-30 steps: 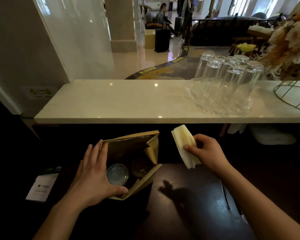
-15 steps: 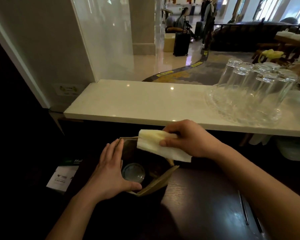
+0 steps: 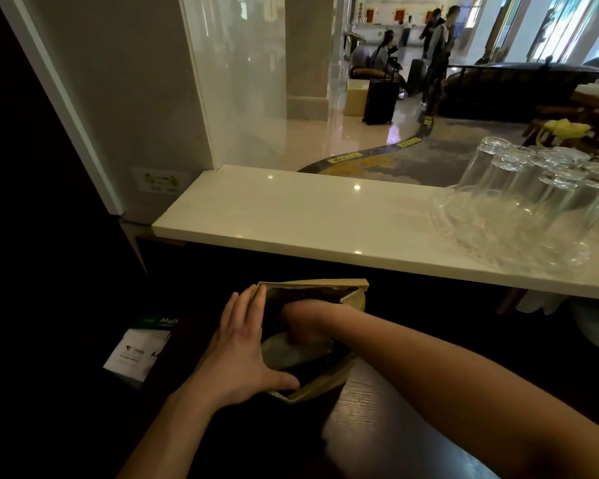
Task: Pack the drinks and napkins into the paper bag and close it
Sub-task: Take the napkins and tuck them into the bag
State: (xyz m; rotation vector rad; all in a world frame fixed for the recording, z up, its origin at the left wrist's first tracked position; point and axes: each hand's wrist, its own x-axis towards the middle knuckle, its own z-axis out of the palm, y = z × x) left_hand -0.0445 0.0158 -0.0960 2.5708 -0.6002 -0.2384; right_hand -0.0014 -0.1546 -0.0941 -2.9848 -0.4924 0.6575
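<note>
Paper bag point(image 3: 355, 297), brown, standing open-mouthed on the dark wooden worktop point(image 3: 377, 426), just below the pale stone ledge point(image 3: 291, 216).

Left hand point(image 3: 242, 354): spread wide and flat against the bag's left side, fingers upward along the outer wall, thumb hooked over the near rim, bracing the mouth open.

Right hand point(image 3: 301, 323): reached down through the bag's mouth, forearm crossing the right rim; the fingers are sunk in shadow and blurred, so whether they grip anything cannot be told.

Contents of bag: a pale, rounded shape point(image 3: 291, 350) beneath the right hand, possibly a drink lid or the napkins; too dim to identify.

Printed card point(image 3: 135, 354): white with a green header, lying on the worktop to the left of the bag, apart from it.

Drinking glasses point(image 3: 533, 188): clear, several, upturned on a clear glass tray point(image 3: 491, 250) at the ledge's right end, well apart from the bag.
</note>
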